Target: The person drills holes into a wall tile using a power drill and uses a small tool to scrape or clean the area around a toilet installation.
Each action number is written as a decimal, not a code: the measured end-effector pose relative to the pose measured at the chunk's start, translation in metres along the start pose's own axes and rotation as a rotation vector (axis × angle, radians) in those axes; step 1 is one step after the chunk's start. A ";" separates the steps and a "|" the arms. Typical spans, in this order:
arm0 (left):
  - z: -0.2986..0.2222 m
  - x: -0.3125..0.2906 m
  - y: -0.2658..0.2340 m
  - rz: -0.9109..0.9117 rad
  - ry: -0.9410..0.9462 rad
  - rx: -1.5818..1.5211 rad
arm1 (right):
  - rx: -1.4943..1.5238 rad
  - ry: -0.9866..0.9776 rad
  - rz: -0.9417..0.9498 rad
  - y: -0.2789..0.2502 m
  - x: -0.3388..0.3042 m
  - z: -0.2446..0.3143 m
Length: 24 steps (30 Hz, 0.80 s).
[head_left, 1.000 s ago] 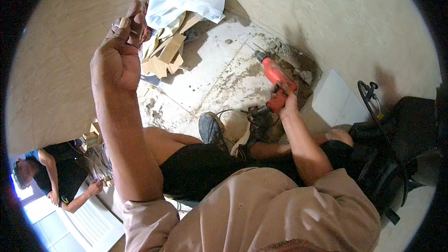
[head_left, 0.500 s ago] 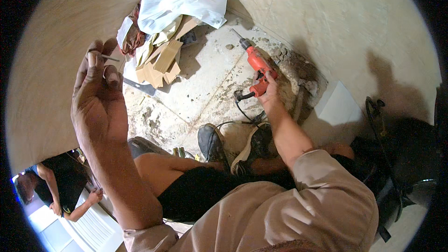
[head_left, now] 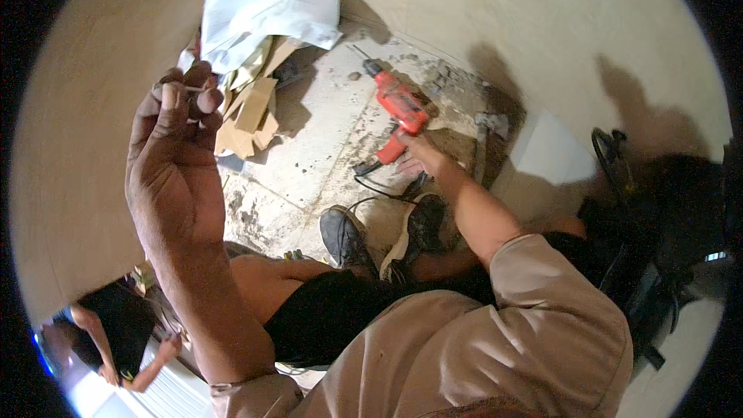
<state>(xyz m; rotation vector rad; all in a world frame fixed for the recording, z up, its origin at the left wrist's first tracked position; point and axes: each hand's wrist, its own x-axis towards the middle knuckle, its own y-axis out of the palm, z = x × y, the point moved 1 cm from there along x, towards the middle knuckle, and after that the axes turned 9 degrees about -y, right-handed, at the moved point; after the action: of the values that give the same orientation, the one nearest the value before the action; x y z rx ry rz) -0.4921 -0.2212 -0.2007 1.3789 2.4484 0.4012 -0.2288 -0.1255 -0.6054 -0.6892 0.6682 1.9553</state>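
My left hand (head_left: 176,128) is raised at the left with the palm toward me. Its thumb and fingertips pinch a thin pale rod (head_left: 193,88), seen against the bent fingers. Over the floor ahead, my right hand (head_left: 422,153) is at the handle of a red corded power drill (head_left: 402,104). The thumb side meets the handle; the other fingers are blurred and partly hidden. The drill's dark chuck carries a slim bit aimed to the far left. From the handle's end, a black cord (head_left: 377,196) curls down toward my shoes.
White sheeting (head_left: 267,8) and torn cardboard (head_left: 254,104) lie by the left wall. Rubble (head_left: 449,77) lines the base of the far wall. A white tile-like panel (head_left: 549,151) rests right of the drill. My shoes (head_left: 342,234) are close by. Another person (head_left: 116,333) is at lower left.
The view has shifted, so the sheeting and drill appear farther left. My right hand has moved slightly on the drill's handle. My left hand still pinches the rod, now turned a little.
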 end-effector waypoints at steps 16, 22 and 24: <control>0.014 -0.019 0.040 0.012 -0.032 0.268 | -0.901 -0.152 -1.108 -0.170 -0.034 -0.113; 0.023 0.006 -0.012 0.114 -0.103 0.259 | -0.451 -0.028 -0.532 -0.098 -0.098 0.000; 0.037 0.021 -0.009 0.206 -0.035 0.384 | -0.383 -0.055 -0.531 -0.118 -0.090 -0.001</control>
<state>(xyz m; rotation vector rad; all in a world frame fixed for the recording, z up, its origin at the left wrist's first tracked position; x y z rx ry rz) -0.4945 -0.2043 -0.2406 1.7805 2.4491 -0.0584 -0.0864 -0.1285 -0.5636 -0.9315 0.0513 1.6015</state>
